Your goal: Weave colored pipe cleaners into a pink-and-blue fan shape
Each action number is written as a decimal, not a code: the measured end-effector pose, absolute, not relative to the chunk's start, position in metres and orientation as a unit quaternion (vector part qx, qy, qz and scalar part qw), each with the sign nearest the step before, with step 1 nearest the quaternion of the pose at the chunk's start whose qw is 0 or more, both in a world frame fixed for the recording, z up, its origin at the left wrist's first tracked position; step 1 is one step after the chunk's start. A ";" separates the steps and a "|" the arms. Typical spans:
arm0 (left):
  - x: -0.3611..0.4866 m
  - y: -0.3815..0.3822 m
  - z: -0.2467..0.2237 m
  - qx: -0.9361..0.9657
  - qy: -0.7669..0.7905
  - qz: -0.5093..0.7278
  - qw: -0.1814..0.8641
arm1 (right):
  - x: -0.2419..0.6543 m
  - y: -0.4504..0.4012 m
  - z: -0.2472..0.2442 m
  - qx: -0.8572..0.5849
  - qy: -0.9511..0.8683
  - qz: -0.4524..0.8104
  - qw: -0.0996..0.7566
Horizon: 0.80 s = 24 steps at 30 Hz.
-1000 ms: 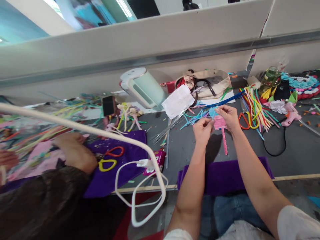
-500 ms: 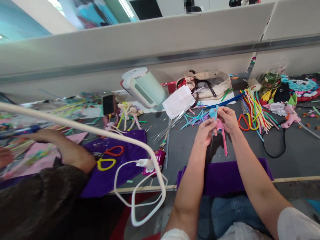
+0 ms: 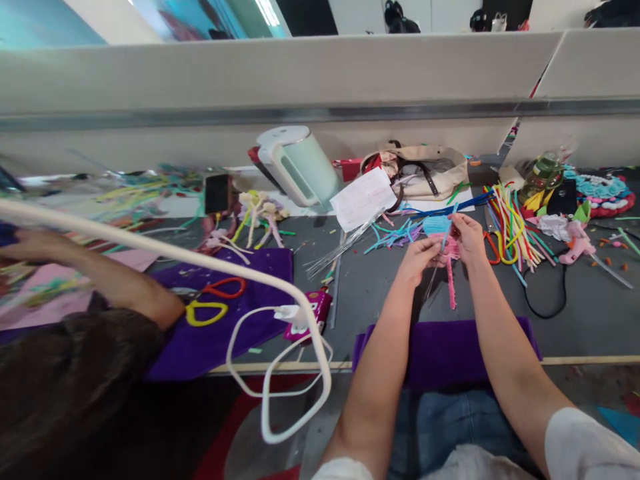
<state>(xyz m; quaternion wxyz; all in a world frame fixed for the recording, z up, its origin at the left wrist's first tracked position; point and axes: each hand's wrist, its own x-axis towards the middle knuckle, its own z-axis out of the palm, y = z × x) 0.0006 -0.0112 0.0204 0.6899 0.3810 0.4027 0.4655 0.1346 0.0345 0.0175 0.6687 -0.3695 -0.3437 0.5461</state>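
Note:
Both my hands are over the grey table (image 3: 380,287), each with its fingers pinched. A thin light blue pipe cleaner (image 3: 447,233) runs between them; my right hand (image 3: 467,235) grips its upper part and my left hand (image 3: 423,259) pinches it lower down. Thin wires hang below my left fingers. Just behind the hands lies a flat piece, light blue at the top (image 3: 434,225) and pink below (image 3: 451,248), with a pink fuzzy strip (image 3: 452,287) pointing toward me. Light blue and purple pipe cleaners (image 3: 400,233) lie to its left.
A pale green kettle (image 3: 305,170), white paper (image 3: 363,199) and beige bag (image 3: 450,167) stand or lie behind. Colourful pipe cleaners (image 3: 517,227) and a pink glue gun (image 3: 577,245) are right. At left, a white cable (image 3: 200,261) crosses before another person's arm (image 3: 115,280) and scissors (image 3: 207,312).
The view has shifted slightly. My hands have come a little apart, uncovering more of the blue and pink piece. The other person's arm has moved left.

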 end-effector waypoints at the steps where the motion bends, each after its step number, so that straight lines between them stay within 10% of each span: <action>1: 0.000 -0.011 0.020 0.390 0.400 0.444 0.701 | 0.138 0.037 0.015 -0.374 -0.326 0.542 0.678; 24: 0.007 0.019 -0.014 0.339 0.332 0.653 0.590 | 0.131 -0.016 -0.041 -0.515 -0.556 0.379 0.531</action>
